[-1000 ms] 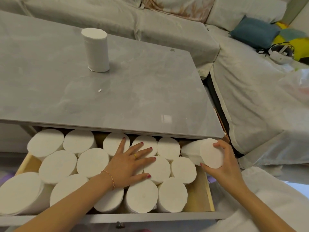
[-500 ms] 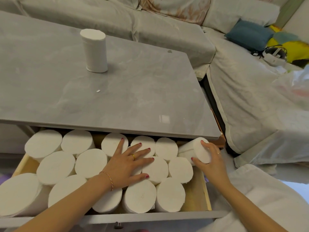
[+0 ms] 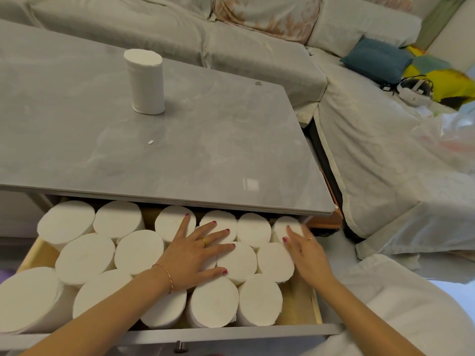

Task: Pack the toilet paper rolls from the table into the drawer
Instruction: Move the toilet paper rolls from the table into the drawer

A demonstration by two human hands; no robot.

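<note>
The open drawer [image 3: 299, 308] under the grey table [image 3: 205, 140] holds several white toilet paper rolls standing on end. My left hand [image 3: 195, 255] lies flat with fingers spread on the rolls in the middle. My right hand [image 3: 305, 249] rests against the roll at the back right corner [image 3: 281, 228], which stands upright beside the others, its fingers over the roll's top and side. One more roll [image 3: 146, 82] stands upright on the table top, far from both hands.
A covered sofa [image 3: 257, 52] wraps around the table's far and right sides. On it lie a blue cushion [image 3: 375, 60], a yellow cushion [image 3: 442, 80] and a white headset [image 3: 413, 91]. A small white scrap [image 3: 150, 142] lies on the table.
My right hand has pushed the tilted roll from the drawer's right edge into the back right corner, where it now stands upright. My left hand stayed flat on the middle rolls.
</note>
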